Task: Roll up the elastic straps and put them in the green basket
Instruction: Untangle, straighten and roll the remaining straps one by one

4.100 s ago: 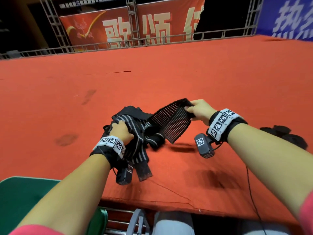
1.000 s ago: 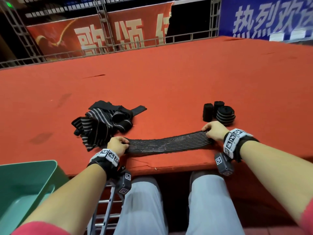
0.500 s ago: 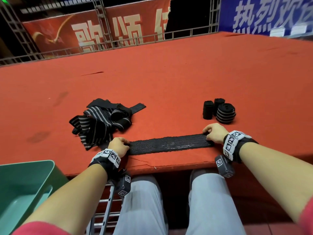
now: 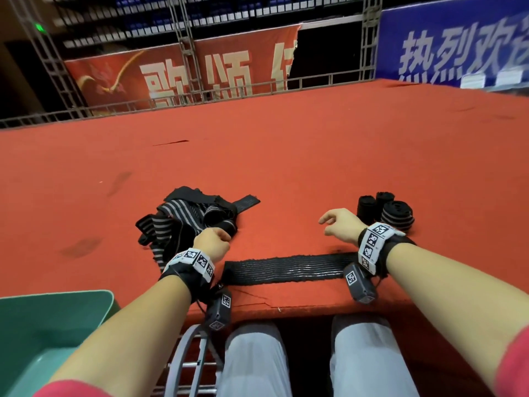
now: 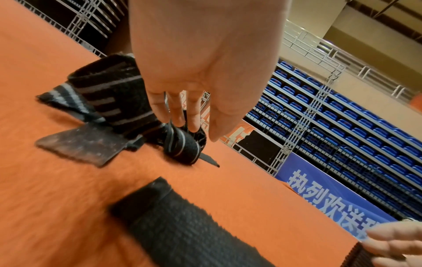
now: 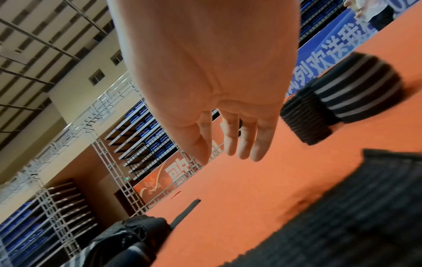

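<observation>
One black elastic strap (image 4: 286, 269) lies flat and stretched out along the front edge of the red table (image 4: 286, 156), with neither hand on it. Behind its left end sits a loose pile of striped straps (image 4: 189, 222). My left hand (image 4: 213, 242) is curled over the pile's near edge, and in the left wrist view its fingertips (image 5: 182, 124) pinch a bunched strap (image 5: 182, 144) in the pile. My right hand (image 4: 340, 224) hovers above the table with relaxed, spread fingers (image 6: 246, 142), holding nothing. The green basket (image 4: 57, 310) stands low at my left.
Three rolled straps (image 4: 386, 213) stand just beyond my right hand, also in the right wrist view as rolled straps (image 6: 342, 95). My knees sit under the table's front edge. Red table stretches far back to a metal railing (image 4: 200, 96).
Both hands have let go of the flat strap's ends. The left hand has moved forward onto the pile, and the right hand has lifted up and away, opening.
</observation>
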Available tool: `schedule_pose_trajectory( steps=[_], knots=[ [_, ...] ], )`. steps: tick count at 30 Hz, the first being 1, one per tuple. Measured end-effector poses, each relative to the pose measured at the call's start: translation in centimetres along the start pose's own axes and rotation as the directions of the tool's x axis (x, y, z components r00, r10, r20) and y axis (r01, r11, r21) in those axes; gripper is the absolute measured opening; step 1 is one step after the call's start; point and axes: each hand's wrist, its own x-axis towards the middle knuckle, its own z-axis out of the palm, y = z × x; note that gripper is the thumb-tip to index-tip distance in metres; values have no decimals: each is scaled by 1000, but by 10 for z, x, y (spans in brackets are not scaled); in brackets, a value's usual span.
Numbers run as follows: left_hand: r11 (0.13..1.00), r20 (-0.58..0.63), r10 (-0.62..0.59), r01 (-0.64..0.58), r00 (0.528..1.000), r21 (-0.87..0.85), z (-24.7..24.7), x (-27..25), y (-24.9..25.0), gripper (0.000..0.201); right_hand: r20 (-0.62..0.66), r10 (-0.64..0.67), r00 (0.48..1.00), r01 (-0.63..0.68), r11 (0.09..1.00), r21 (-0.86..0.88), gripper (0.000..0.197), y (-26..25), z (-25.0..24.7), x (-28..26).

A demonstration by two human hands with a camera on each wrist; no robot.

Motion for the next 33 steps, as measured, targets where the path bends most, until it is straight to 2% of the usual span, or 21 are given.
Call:
schedule_pose_trajectory(
  steps=[8,16,21,24,28,33],
  knots=[
    [994,-4,80,-80,997,73,-51,63,11,23,82,-108,991,103,993,57,27,-77,29,66],
    [983,27,-2,-3,1000,182,-97,131,-9,15,147,-243,959,227,967,115,27,-165,82,148],
    [959,64,-76,55,995,279,-106,160,-35,28,246,-287,926,266,957,116,33,-206,128,185],
    [950,92,-83,51,992,307,-109,171,-47,30,332,-295,896,298,953,43,38,-224,150,204],
    [960,193,-88,31,977,278,-110,179,-59,33,427,-310,850,384,918,-99,47,-243,170,222],
    [976,249,-88,34,965,216,-114,183,-70,35,520,-377,766,501,858,-116,61,-287,190,230]
  ],
)
